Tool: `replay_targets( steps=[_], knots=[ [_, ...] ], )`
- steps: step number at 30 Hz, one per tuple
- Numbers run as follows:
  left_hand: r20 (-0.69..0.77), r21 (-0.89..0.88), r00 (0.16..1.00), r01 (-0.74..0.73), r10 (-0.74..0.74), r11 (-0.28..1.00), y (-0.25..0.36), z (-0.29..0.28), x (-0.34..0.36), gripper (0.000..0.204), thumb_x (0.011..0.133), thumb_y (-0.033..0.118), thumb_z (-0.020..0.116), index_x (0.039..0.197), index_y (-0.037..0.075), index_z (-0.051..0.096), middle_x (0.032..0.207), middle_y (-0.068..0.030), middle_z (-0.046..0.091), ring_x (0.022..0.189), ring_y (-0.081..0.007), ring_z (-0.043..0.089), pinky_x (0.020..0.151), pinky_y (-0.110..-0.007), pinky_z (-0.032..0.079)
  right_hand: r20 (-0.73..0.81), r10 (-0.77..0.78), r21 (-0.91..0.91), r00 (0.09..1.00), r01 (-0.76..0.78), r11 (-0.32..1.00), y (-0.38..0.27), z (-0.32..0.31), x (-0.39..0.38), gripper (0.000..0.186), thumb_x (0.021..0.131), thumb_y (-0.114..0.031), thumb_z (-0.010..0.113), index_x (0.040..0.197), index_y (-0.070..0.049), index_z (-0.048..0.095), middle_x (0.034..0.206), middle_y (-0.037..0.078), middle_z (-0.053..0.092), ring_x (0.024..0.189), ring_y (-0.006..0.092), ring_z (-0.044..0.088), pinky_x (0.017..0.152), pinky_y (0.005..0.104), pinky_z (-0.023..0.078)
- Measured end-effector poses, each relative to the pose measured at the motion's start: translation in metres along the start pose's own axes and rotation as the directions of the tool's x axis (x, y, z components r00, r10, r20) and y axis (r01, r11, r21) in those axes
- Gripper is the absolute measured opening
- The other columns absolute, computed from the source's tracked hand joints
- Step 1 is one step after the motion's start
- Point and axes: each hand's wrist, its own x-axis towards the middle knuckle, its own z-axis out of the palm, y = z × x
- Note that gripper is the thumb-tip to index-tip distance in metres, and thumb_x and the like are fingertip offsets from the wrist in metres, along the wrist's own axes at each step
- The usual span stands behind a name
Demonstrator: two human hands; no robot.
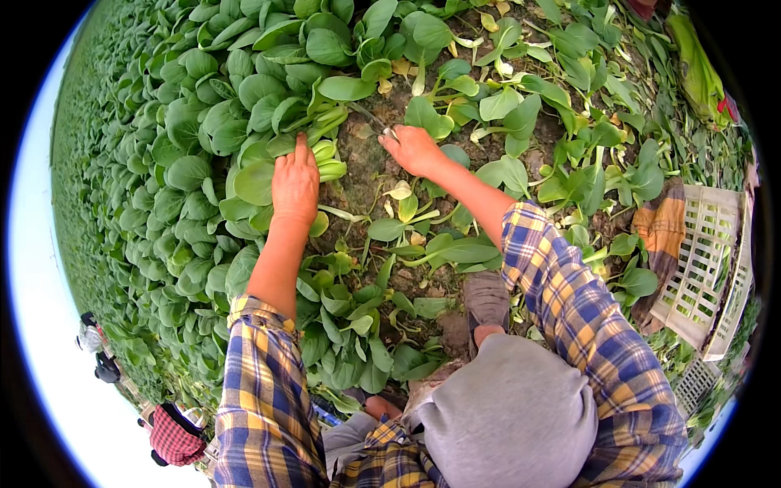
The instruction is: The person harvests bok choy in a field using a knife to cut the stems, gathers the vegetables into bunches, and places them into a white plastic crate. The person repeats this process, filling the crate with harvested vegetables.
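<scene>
My left hand [294, 185] is wrapped around a bok choy [328, 163] at the edge of the dense green rows; its pale stalks stick out to the right of my fingers. Some of the grip is hidden beneath my palm and the leaves. Just right of it, over bare soil, my right hand [411, 150] is closed on what looks like a small knife [372, 118]. Its thin dark blade points up and left toward the plant stems, and its handle is mostly covered by my fingers.
Cut bok choy and loose leaves [521, 122] litter the soil on the right. A white plastic crate [700, 260] stands at the far right beside a brown cloth [661, 220]. My shoe [486, 299] is below my right forearm. Other people [175, 435] are at lower left.
</scene>
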Motion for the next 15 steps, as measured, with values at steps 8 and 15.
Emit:
replay_targets(
  steps=[8, 15],
  knots=[
    [0.026, -0.087, 1.000, -0.010, 0.012, 0.996, 0.001, -0.006, -0.001, 0.044, 0.079, 0.007, 0.057, 0.122, 0.000, 0.055, 0.140, -0.0117, 0.044, 0.105, -0.0184, 0.055, 0.090, -0.030, 0.039, 0.148, 0.018, -0.062, 0.989, -0.008, 0.998, 0.004, -0.006, 0.017, 0.041, 0.093, -0.036, 0.052, 0.097, 0.004, 0.062, 0.097, 0.028, 0.064, 0.092, 0.0428, 0.061, 0.083, 0.0476, 0.048],
    [-0.052, -0.361, 0.994, 0.075, -0.100, 0.929, -0.001, -0.023, -0.027, 0.054, 0.068, 0.005, 0.070, 0.120, 0.000, 0.055, 0.137, -0.0101, 0.046, 0.106, -0.0247, 0.054, 0.088, -0.034, 0.040, -0.087, -0.082, 0.007, 0.993, 0.083, 0.997, 0.012, 0.004, -0.028, 0.038, 0.094, -0.034, 0.053, 0.096, 0.003, 0.060, 0.082, 0.020, 0.066, 0.065, 0.0335, 0.064, 0.068, 0.0431, 0.051]
  ],
)
